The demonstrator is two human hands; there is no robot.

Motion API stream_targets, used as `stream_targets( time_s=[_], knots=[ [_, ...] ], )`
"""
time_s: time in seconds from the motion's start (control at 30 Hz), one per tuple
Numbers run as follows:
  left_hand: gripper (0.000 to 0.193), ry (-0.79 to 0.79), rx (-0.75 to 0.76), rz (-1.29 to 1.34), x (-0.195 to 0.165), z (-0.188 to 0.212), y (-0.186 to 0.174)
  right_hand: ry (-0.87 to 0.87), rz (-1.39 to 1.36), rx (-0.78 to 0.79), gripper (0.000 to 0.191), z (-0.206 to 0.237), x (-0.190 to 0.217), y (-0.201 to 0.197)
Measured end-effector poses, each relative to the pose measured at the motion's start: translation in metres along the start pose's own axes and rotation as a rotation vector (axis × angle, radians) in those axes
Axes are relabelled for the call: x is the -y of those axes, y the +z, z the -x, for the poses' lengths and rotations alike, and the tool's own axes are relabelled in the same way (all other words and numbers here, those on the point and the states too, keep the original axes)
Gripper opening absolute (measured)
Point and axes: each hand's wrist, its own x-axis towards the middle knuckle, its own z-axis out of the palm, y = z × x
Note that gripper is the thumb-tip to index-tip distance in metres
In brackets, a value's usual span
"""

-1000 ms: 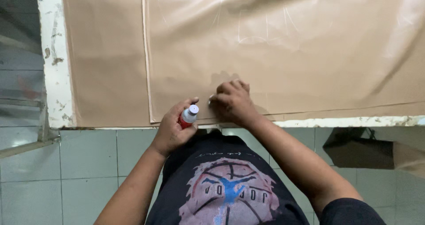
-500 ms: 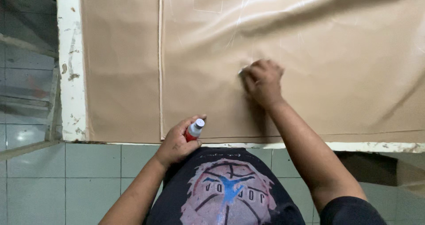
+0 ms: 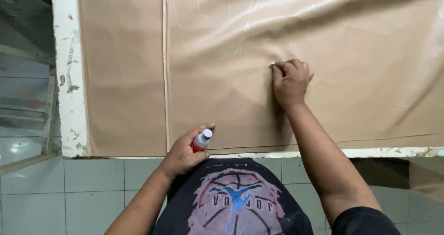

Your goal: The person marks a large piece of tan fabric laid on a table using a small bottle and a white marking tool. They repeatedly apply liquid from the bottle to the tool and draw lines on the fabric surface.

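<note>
A large sheet of tan leather-like material [image 3: 323, 40] lies spread over a white worktable [image 3: 69, 101]. My right hand [image 3: 290, 80] presses on the sheet, its fingers closed around a small pale object at the fingertips; what it is cannot be told. My left hand [image 3: 185, 152] is at the table's near edge and grips a small red bottle with a white cap [image 3: 201, 140], tilted up to the right. Faint white lines are drawn on the sheet above my right hand.
A second tan sheet [image 3: 120, 77] lies under the first at the left, with a straight edge between them. The table's chipped white rim [image 3: 393, 151] runs along the front. Grey floor tiles [image 3: 92, 193] lie below. A metal frame [image 3: 27, 101] stands at the left.
My right hand has moved farther up and to the right across the sheet. My left hand with the bottle has stayed at the table's near edge.
</note>
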Motion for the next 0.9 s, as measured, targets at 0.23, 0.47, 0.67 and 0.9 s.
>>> stream_targets(
  time_s=[0.23, 0.47, 0.67, 0.9],
  knots=[
    [0.069, 0.049, -0.008, -0.062, 0.012, -0.002, 0.006, -0.086, -0.039, 0.110, 0.004, -0.013, 0.004, -0.011],
    [0.059, 0.016, -0.011, -0.078, -0.006, -0.003, 0.013, -0.337, -0.174, 0.393, 0.011, 0.048, 0.037, -0.030],
    [0.057, 0.003, -0.057, -0.317, -0.050, -0.003, 0.021, 0.302, -0.934, 0.470, 0.011, 0.095, 0.045, -0.048],
    [0.057, 0.399, -0.152, -0.707, -0.092, -0.019, 0.040, 0.417, -1.129, 0.358, 0.012, 0.099, 0.067, -0.081]
  ],
)
